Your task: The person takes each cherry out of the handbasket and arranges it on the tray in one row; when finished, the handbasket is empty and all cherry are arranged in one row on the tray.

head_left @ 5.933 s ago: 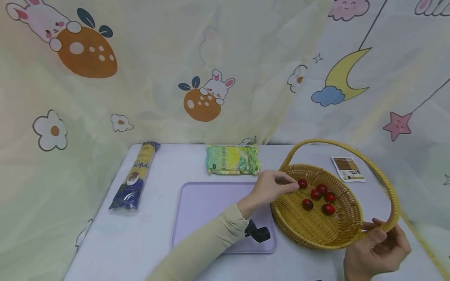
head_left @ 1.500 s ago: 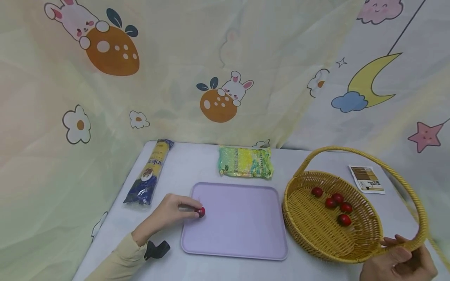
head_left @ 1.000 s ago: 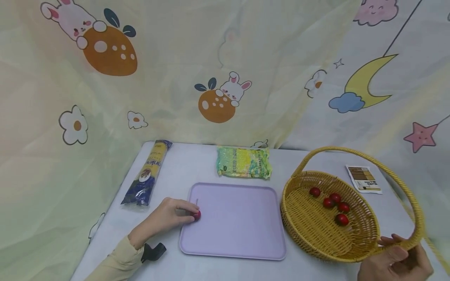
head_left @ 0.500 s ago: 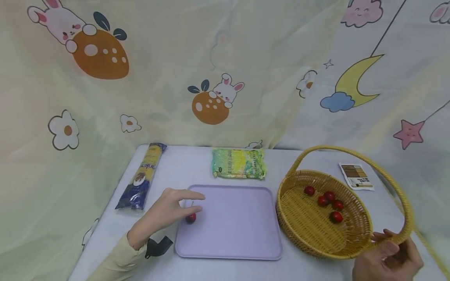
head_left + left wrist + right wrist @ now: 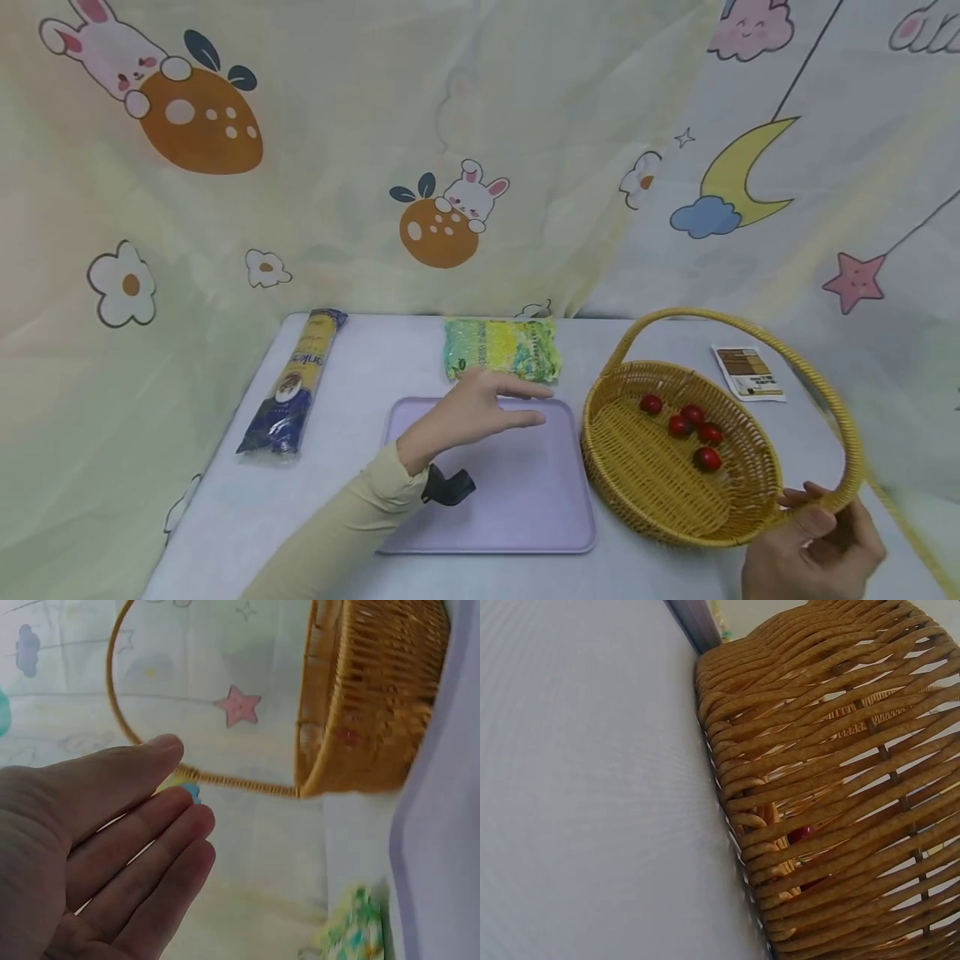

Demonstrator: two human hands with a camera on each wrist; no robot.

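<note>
Red fruits [image 5: 707,459], where are they?
Five in the basket [image 5: 637,471]; left hand [image 5: 468,417] above the tray [image 5: 525,508], fingers released, empty
What could go wrong?
The right hand [image 5: 813,546] grips the handle [image 5: 852,446] low; tugging it might set them rolling

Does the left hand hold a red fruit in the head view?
No, the left hand has its thumb and fingers apart, with nothing between them.

Basket [image 5: 660,475] open on near left; handle [image 5: 849,433] blocks far right.
</note>
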